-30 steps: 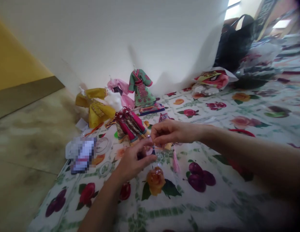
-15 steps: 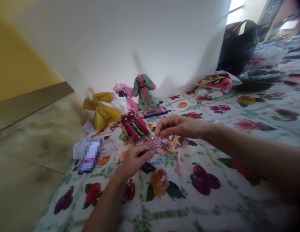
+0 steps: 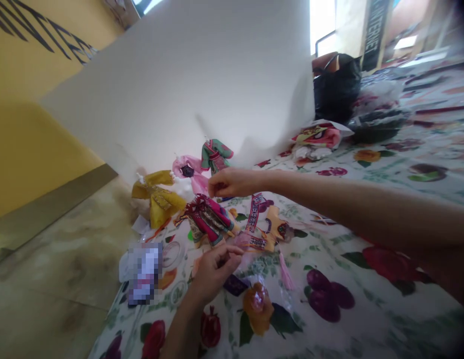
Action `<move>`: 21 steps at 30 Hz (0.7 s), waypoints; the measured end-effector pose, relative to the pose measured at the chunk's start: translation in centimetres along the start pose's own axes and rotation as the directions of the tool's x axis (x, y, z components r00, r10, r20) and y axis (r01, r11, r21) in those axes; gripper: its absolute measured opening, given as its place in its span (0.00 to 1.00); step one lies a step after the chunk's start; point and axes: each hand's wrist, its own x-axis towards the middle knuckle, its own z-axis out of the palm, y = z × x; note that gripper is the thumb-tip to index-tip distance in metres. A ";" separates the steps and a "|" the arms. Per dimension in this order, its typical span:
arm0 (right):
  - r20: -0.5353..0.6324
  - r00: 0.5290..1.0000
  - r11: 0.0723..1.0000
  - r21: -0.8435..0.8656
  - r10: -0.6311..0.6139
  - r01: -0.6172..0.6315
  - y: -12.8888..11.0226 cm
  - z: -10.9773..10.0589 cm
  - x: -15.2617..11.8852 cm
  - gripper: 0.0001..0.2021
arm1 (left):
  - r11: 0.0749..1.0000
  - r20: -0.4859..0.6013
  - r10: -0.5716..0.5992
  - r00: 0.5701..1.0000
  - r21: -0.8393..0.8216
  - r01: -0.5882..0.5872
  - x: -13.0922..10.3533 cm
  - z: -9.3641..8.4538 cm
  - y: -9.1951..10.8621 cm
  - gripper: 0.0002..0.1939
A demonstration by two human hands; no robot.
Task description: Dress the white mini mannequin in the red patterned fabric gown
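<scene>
Would pinch that likely light, floppy crimson doll dress (image 3: 207, 219) by its hem (image 3: 217, 241) toward the tablecloth's (image 3: 276, 341) left edge, can't tell any grip in curled left hand (image 3: 213, 271) or bunched right hand (image 3: 232, 183).

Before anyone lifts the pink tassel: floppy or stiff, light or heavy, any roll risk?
The pink tassel is probably floppy: its fine strands hang together loosely and flare at the lower end. Likely light, being slim and thready. Rolling seems unlikely, since it lies flat and tapers rather than being round.
</scene>
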 end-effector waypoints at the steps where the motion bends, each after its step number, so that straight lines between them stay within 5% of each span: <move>1: 0.002 1.000 1.000 -0.017 0.001 -0.001 0.1 0.1 0.4 0.09 | 1.000 0.007 0.001 1.000 0.009 -0.001 0.0 0.0 0.1 0.16; 21: -0.007 1.000 0.986 -0.166 -0.012 0.011 -1.6 1.0 2.9 0.10 | 1.000 0.018 -0.002 1.000 0.022 0.002 0.0 0.2 -0.1 0.17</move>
